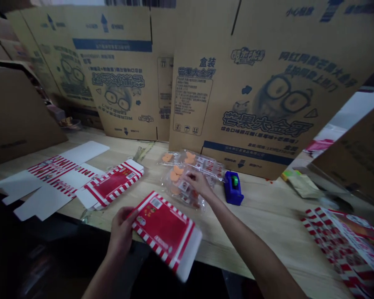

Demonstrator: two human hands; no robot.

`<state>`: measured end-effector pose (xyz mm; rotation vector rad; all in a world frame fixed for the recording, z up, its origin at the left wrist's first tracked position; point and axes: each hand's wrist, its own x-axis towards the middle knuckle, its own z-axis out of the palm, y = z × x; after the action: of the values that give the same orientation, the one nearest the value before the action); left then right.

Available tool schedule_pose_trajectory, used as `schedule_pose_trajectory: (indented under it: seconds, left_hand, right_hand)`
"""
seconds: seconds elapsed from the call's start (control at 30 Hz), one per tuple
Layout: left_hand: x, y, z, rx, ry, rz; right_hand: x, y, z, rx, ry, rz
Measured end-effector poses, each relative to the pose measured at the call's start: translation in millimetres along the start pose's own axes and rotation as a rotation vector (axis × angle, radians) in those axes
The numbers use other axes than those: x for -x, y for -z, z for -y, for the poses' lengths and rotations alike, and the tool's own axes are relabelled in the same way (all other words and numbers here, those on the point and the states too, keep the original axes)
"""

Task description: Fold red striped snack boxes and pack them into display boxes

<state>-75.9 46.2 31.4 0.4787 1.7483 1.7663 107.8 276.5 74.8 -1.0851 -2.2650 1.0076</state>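
Note:
My left hand (pixel 122 230) is closed on the left end of a red and white striped carton (pixel 166 232), held tilted over the table's near edge. My right hand (pixel 197 183) reaches forward onto a heap of clear plastic packets (pixel 187 176) with orange shapes inside; its fingers rest on one packet and whether they grip it I cannot make out. A second folded striped carton (pixel 114 185) lies to the left on the wooden table (pixel 268 211).
Flat unfolded carton blanks (pixel 50 178) lie at the left. A blue tape dispenser (pixel 233 187) sits right of the packets. Large brown printed shipping boxes (pixel 252 91) stand along the back. More striped cartons (pixel 345 245) are stacked at the right.

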Motion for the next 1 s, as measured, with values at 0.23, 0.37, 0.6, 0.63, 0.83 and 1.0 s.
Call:
schedule_pose_trajectory:
  seconds: [0.23,0.37,0.6,0.63,0.83,1.0]
  left_hand:
    - [-5,33.1,40,-0.978,-0.603,0.16]
    - [-9,-4.3,10,-1.37,-0.744,0.748]
    - [-18,-45.1,-5,-1.47,-0.688,1.128]
    - [-16,-45.2,-2,-1.453,-0.701,1.113]
    - [14,-46.6,12,-1.368,-0.783,0.953]
    - [38,-59.5,15,-1.32,-0.847,0.873]
  right_hand:
    - [-72,-18,0,0.312,-0.051,-0.158]
    - [-77,-20,4,0.359,-0.028,-0.152]
    - [-6,36,-2,0.281,0.112,-0.19]
    - [12,48,-8,0.25,0.117,-0.226]
    - [120,84,-72,-0.089,-0.017,-0.232]
    - [164,74,-85,-0.041,-0.059,0.023]
